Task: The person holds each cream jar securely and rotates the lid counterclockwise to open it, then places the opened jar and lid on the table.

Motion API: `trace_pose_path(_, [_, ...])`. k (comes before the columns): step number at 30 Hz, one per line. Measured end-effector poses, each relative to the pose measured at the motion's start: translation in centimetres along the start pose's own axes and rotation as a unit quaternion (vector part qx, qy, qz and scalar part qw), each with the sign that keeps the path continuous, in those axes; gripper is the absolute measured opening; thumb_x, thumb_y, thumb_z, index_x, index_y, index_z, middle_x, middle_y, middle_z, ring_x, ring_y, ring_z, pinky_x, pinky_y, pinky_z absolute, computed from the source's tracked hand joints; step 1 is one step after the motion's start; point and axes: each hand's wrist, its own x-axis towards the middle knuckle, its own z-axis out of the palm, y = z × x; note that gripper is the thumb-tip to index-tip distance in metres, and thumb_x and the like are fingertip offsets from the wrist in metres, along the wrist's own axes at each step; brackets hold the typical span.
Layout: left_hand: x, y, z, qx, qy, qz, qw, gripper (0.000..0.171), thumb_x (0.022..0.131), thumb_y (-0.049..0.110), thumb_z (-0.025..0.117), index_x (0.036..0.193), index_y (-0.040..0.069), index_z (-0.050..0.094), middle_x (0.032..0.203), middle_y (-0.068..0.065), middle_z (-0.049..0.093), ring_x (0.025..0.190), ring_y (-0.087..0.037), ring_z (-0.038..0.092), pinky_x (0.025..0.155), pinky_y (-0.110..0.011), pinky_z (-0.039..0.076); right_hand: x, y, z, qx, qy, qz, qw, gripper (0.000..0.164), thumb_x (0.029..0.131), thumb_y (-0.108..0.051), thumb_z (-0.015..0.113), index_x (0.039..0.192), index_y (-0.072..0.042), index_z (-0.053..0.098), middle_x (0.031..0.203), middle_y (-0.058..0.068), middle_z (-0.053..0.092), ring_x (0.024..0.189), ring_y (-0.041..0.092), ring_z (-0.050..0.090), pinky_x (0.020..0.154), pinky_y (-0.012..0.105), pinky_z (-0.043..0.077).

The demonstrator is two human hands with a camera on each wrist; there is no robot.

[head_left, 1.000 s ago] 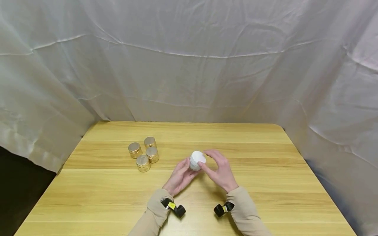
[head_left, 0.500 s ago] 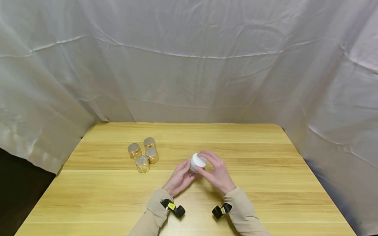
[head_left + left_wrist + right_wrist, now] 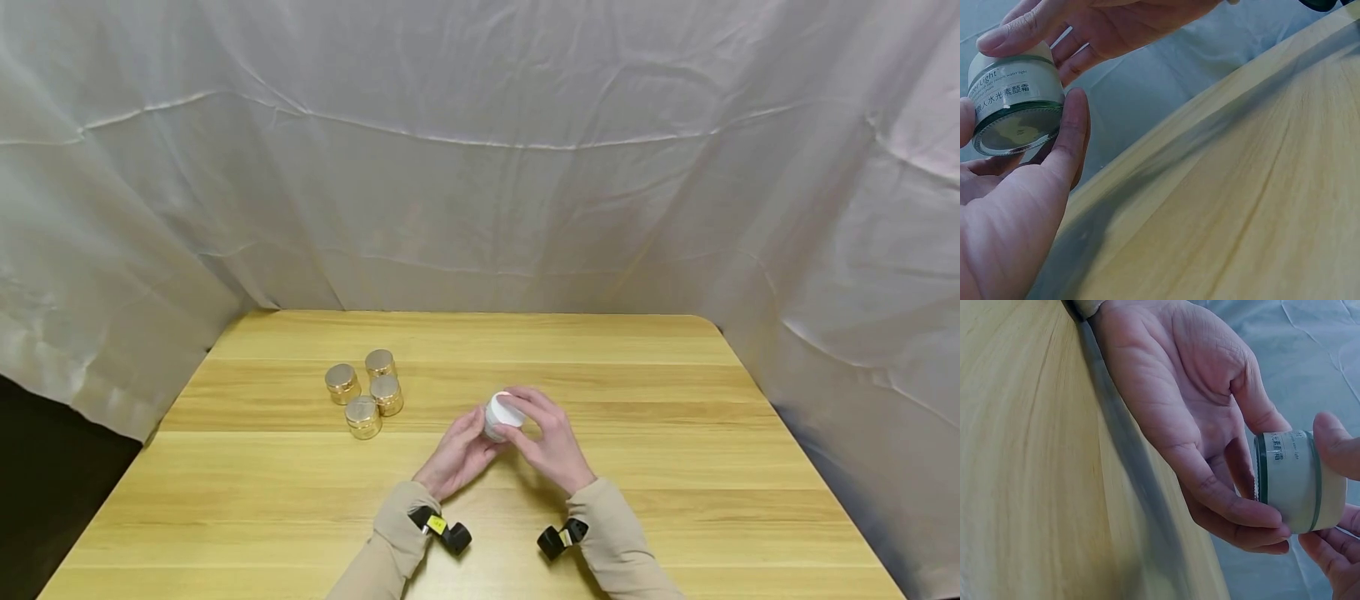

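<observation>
A small cream jar [image 3: 491, 427] with a white lid [image 3: 506, 407] is held over the table between both hands. My left hand [image 3: 459, 457] grips its glass body from the side and below. In the left wrist view, the jar [image 3: 1019, 94] tilts, showing a printed label and a greenish, thick glass base. My right hand [image 3: 553, 437] pinches the lid between thumb and fingers. The right wrist view has the right thumb [image 3: 1335, 444] pressed on the lid's side, while the left fingers curl round the jar [image 3: 1291, 481] near its base.
Several gold-lidded jars [image 3: 363, 417] stand grouped on the wooden table [image 3: 262, 492], left of the hands. Grey cloth [image 3: 480, 208] hangs behind the table and along its sides. Each wrist carries a small black camera [image 3: 450, 533].
My right hand has moved slightly left, and its fingers have come over the lid's far edge, closing round it. The jar has shifted slightly toward me; the left hand stays nearly still.
</observation>
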Motion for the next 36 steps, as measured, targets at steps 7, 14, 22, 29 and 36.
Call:
trace_pose_path(7, [-0.06,0.03,0.27,-0.003,0.009,0.000,1.0000,0.062,0.111,0.028,0.030,0.158,-0.004,0.006,0.160,-0.019,0.021,0.131,-0.010,0.050,0.120,-0.026,0.039,-0.07,-0.13,0.12,-0.002,0.000,-0.014,1.000,0.041,0.078,-0.005,0.081,0.117,0.002,0.070,0.120,0.021,0.068,0.108,0.035,0.068,0.093,0.046,0.060])
trace_pose_path(14, [-0.05,0.02,0.29,-0.003,0.003,0.009,1.0000,0.062,0.111,0.027,0.029,0.157,-0.006,0.005,0.147,-0.007,0.037,0.129,-0.009,0.051,0.115,-0.022,0.043,-0.15,-0.08,0.21,0.007,0.012,-0.026,1.000,0.039,0.078,0.000,0.080,0.115,0.004,0.071,0.120,0.023,0.068,0.108,0.037,0.067,0.092,0.046,0.060])
trace_pose_path(22, [-0.12,-0.03,0.44,0.005,0.004,0.012,0.9999,0.059,0.111,0.026,0.023,0.157,-0.007,0.004,0.145,-0.006,0.039,0.128,-0.008,0.052,0.114,-0.021,0.044,-0.36,0.17,0.28,0.017,0.007,-0.035,0.999,0.040,0.077,0.004,0.078,0.116,0.004,0.070,0.123,0.024,0.066,0.111,0.039,0.065,0.096,0.047,0.059])
trace_pose_path(29, [-0.10,-0.08,0.44,-0.010,0.006,0.014,0.9998,0.060,0.111,0.027,0.024,0.157,-0.007,0.004,0.149,-0.009,0.034,0.130,-0.009,0.050,0.115,-0.021,0.043,-0.33,-0.22,-0.08,0.028,-0.021,-0.018,0.999,0.041,0.083,0.000,0.074,0.123,0.001,0.067,0.130,0.025,0.064,0.118,0.041,0.062,0.100,0.055,0.055])
trace_pose_path(36, [-0.01,-0.05,0.29,0.008,-0.002,0.023,0.9997,0.063,0.110,0.027,0.033,0.156,-0.009,0.007,0.142,-0.005,0.043,0.127,-0.011,0.052,0.113,-0.022,0.045,-0.35,-0.57,-0.24,0.019,-0.002,0.066,0.998,0.042,0.086,-0.015,0.074,0.126,-0.003,0.066,0.133,0.019,0.063,0.123,0.037,0.061,0.104,0.060,0.051])
